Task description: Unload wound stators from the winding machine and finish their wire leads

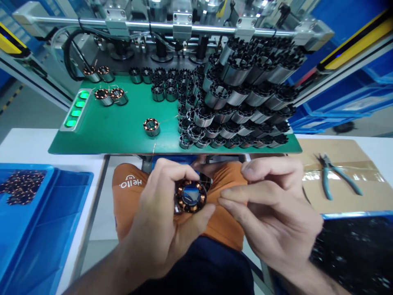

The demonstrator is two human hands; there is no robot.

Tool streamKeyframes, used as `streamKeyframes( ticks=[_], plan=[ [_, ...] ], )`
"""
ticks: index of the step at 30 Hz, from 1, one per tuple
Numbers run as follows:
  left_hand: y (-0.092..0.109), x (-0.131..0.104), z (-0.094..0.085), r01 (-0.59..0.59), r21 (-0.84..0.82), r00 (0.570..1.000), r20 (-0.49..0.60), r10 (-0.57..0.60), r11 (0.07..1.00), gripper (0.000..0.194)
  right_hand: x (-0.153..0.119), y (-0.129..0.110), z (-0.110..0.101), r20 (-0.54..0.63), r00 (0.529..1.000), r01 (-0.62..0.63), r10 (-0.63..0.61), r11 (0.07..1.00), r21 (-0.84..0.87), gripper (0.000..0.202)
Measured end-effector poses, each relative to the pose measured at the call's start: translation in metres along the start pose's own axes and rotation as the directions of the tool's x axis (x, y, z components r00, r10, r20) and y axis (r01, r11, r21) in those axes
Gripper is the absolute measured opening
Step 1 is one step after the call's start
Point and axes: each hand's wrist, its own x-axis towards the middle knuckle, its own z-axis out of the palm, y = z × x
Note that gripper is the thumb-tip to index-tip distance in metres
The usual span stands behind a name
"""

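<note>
My left hand [162,209] curls around a motor stator [201,199] wound with copper, holding it by its rim with its round opening facing me. Just to the right, my right hand [270,205] has its thumb and fingertips pinched together. A thin strand shows near the stator's upper right rim, but whatever lies in the pinch is too fine to make out. Both hands are above my lap, in front of the green work surface [132,137]. A single copper-wound stator [151,127] with loose wire ends stands on that surface.
Stacked unwound stator cores [229,98] fill the green surface's right side; several wound stators [111,96] stand at left beside a green-lit button panel [76,110]. Machine bar [208,29] crosses behind. Pliers [327,176] lie on cardboard [346,153]; a blue tray [26,217] holds wound parts.
</note>
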Motion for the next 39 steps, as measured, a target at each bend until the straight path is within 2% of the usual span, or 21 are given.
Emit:
streamKeyframes(
  ticks=[3,5,6,7,9,11,14,17,21,24,27,32,36,39],
  plan=[
    [0.004,0.001,0.003,-0.032,0.002,0.999,0.026,0.032,0.999,0.023,0.0,-0.003,0.006,-0.023,0.999,-0.03,0.03,0.999,0.024,0.015],
    [0.004,0.001,0.004,-0.063,0.043,0.998,-0.003,0.063,0.997,0.025,-0.003,-0.005,0.015,-0.024,0.987,-0.153,0.158,0.976,0.152,0.007],
    [0.004,0.002,0.004,-0.076,0.075,0.997,-0.026,0.078,0.994,0.025,-0.005,-0.006,0.021,0.0,0.967,-0.247,0.255,0.934,0.259,0.005],
    [0.003,0.002,0.005,-0.088,0.109,0.994,-0.053,0.094,0.99,0.024,-0.008,-0.007,0.028,0.05,0.932,-0.349,0.358,0.857,0.38,0.008],
    [0.0,0.002,0.006,-0.094,0.178,0.989,-0.094,0.112,0.98,0.021,-0.015,-0.01,0.041,0.184,0.838,-0.515,0.514,0.633,0.578,0.026],
    [-0.003,0.002,0.008,-0.05,0.215,0.994,-0.085,0.07,0.975,0.023,-0.023,-0.011,0.051,0.259,0.768,-0.583,0.585,0.472,0.661,0.031],
    [-0.006,0.004,0.01,0.039,0.243,0.999,-0.043,-0.029,0.969,0.035,-0.032,-0.012,0.06,0.24,0.728,-0.601,0.642,0.431,0.673,0.013],
    [-0.009,0.005,0.012,0.049,0.267,0.999,-0.033,-0.042,0.962,0.03,-0.034,-0.012,0.063,0.255,0.688,-0.642,0.68,0.407,0.649,0.016],
    [-0.014,0.003,0.012,-0.004,0.317,1.0,0.019,-0.002,0.949,0.028,-0.032,-0.012,0.064,0.277,0.658,-0.666,0.7,0.37,0.648,0.02],
    [-0.015,0.001,0.01,-0.056,0.344,0.997,0.06,0.038,0.937,0.031,-0.031,-0.012,0.063,0.284,0.661,-0.658,0.695,0.353,0.665,0.015],
    [-0.015,0.0,0.007,-0.073,0.341,0.996,0.079,0.048,0.937,0.03,-0.032,-0.011,0.059,0.279,0.685,-0.644,0.673,0.381,0.663,0.009],
    [-0.012,0.003,0.0,-0.039,0.329,0.998,0.056,0.022,0.944,0.022,-0.029,-0.008,0.049,0.3,0.751,-0.621,0.588,0.474,0.624,0.003],
    [-0.009,0.002,-0.004,-0.154,0.321,0.988,0.04,0.149,0.934,0.005,-0.022,-0.005,0.043,0.351,0.782,-0.61,0.514,0.519,0.598,0.005],
    [-0.004,-0.002,-0.008,-0.175,0.246,0.984,0.036,0.172,0.953,0.015,-0.012,-0.001,0.035,0.358,0.817,-0.577,0.452,0.634,0.515,0.008]
  ],
)
